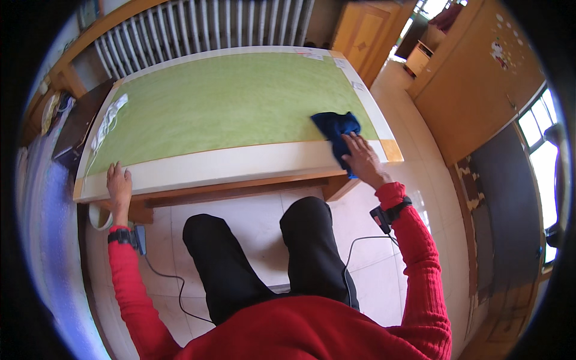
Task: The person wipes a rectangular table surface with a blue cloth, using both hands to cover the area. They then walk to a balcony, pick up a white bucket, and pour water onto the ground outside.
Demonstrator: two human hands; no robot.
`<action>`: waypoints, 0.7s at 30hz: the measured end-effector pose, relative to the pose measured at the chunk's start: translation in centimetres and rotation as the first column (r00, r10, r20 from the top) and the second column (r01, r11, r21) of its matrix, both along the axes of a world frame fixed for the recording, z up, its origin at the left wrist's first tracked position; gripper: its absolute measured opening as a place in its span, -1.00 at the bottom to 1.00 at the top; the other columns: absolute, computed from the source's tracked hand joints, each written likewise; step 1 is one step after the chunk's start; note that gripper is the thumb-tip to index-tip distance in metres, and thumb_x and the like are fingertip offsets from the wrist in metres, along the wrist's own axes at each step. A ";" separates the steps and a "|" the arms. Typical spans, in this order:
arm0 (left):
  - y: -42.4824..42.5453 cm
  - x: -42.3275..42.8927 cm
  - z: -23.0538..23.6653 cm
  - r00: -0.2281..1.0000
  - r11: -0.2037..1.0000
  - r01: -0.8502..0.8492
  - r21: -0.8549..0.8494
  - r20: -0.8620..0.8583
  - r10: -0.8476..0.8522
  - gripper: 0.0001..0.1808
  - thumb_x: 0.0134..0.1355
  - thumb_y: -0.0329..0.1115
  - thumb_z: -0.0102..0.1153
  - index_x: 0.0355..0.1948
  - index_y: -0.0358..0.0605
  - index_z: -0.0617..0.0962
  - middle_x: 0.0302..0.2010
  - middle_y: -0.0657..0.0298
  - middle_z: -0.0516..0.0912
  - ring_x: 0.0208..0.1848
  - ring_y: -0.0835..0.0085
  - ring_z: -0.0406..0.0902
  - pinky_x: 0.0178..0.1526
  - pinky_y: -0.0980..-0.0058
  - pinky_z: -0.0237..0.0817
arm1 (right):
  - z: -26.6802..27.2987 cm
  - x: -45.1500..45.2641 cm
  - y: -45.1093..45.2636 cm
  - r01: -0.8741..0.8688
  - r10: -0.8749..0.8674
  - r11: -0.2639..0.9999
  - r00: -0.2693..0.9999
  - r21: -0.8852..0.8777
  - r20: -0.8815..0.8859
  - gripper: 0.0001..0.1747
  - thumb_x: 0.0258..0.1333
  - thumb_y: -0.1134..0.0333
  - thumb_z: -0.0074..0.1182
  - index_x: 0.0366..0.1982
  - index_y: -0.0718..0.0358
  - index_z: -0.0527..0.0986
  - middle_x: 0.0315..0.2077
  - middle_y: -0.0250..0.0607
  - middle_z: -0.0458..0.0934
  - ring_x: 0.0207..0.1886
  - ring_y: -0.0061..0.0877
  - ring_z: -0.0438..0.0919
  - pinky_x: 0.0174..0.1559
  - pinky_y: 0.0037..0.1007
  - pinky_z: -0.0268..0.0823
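Note:
Before me stands a low table with a green top (211,99) and a white border with tan corners. My right hand (364,157) is on a dark blue cloth (337,123) at the table's near right part. The fingers press on the cloth, and part of it hangs over the front edge. My left hand (119,182) rests on the white border near the front left corner, fingers slightly apart, with nothing in it. Beyond that hand, a crumpled white cloth or cord bundle (108,119) lies along the table's left side.
Behind the table is a ribbed radiator (211,24). A dark brown box-like piece (83,123) adjoins the left side, near a bed-like surface with a purplish cover (51,225). A wooden door (477,81) stands at the right. Cables (180,288) run from devices on both wrists.

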State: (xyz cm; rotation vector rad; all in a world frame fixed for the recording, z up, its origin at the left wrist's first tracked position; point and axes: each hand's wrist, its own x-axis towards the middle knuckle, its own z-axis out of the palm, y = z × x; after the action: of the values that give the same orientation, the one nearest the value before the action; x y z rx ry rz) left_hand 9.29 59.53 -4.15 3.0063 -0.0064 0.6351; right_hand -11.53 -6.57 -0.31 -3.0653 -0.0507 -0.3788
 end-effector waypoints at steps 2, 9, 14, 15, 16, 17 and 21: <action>0.5 1.0 -1.3 0.981 0.983 -0.183 0.031 -0.061 0.185 -0.45 0.27 -0.14 -0.02 0.22 -0.21 0.37 0.27 -0.04 0.34 0.35 0.05 0.19 0.34 0.14 0.05 | 0.9 2.5 4.6 -0.116 0.114 0.993 0.991 -0.026 -0.071 -0.32 0.14 0.20 0.08 0.28 0.21 0.21 0.26 0.10 0.22 0.34 -0.05 0.15 0.37 -0.19 -0.03; -0.6 0.2 -2.0 0.978 0.981 -0.175 -0.080 0.104 0.183 -0.50 0.27 -0.17 -0.04 0.18 -0.18 0.43 0.26 0.00 0.36 0.33 0.11 0.22 0.34 0.16 0.00 | 1.0 14.1 26.5 -0.630 0.630 0.776 0.776 -0.022 -0.036 -0.26 0.07 0.13 0.13 0.25 0.24 0.23 0.15 0.14 0.31 0.25 -0.02 0.25 0.28 -0.14 0.10; -0.1 0.5 -2.7 0.944 0.981 -0.034 -0.192 0.316 0.094 -0.55 0.24 -0.26 -0.04 0.13 -0.20 0.44 0.13 0.01 0.49 0.23 0.08 0.33 0.28 0.18 0.10 | -0.5 18.5 44.9 -0.800 0.776 0.590 0.598 0.107 0.200 -0.38 -0.03 0.13 0.19 0.07 0.24 0.38 0.02 0.09 0.42 0.18 0.00 0.30 0.21 -0.10 0.17; 0.2 0.6 -2.8 0.935 0.958 0.043 -0.282 0.349 0.061 -0.55 0.23 -0.27 -0.04 0.12 -0.22 0.43 0.11 0.00 0.50 0.21 0.06 0.35 0.26 0.18 0.13 | -0.6 18.5 47.5 -0.782 0.758 0.616 0.620 0.089 0.203 -0.39 -0.03 0.12 0.19 0.06 0.22 0.39 0.03 0.07 0.41 0.19 0.00 0.30 0.20 -0.10 0.18; 0.3 0.7 -2.8 0.933 0.953 0.053 -0.298 0.355 0.059 -0.54 0.21 -0.28 -0.05 0.11 -0.25 0.42 0.09 -0.02 0.51 0.19 0.04 0.37 0.22 0.18 0.18 | -0.6 18.4 48.8 -0.748 0.725 0.659 0.659 0.075 0.202 -0.39 -0.03 0.12 0.20 0.07 0.19 0.39 0.06 0.06 0.39 0.21 0.00 0.28 0.20 -0.10 0.19; 0.4 0.7 -2.9 0.925 0.962 0.063 -0.267 0.378 0.045 -0.55 0.21 -0.29 -0.05 0.11 -0.26 0.42 0.09 -0.02 0.51 0.19 0.04 0.37 0.22 0.17 0.18 | -0.6 18.2 49.3 -0.697 0.685 0.713 0.715 0.069 0.143 -0.39 -0.04 0.11 0.21 0.07 0.17 0.39 0.09 0.04 0.38 0.24 0.00 0.26 0.20 -0.11 0.19; 0.2 0.7 -3.0 0.917 0.972 0.047 -0.229 0.397 0.049 -0.58 0.19 -0.37 -0.03 0.09 -0.28 0.44 0.08 -0.05 0.51 0.19 0.04 0.37 0.21 0.15 0.19 | -0.3 17.0 45.0 -0.699 0.695 0.698 0.713 0.153 0.087 -0.36 -0.04 0.10 0.24 0.11 0.10 0.37 0.17 -0.04 0.32 0.30 -0.10 0.21 0.21 -0.12 0.21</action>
State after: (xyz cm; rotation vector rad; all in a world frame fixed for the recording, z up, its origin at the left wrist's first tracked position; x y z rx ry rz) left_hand 10.04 59.69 -7.15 2.5998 0.0459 1.1523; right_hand 5.47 38.45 -0.58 -2.5867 -1.0871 -0.3304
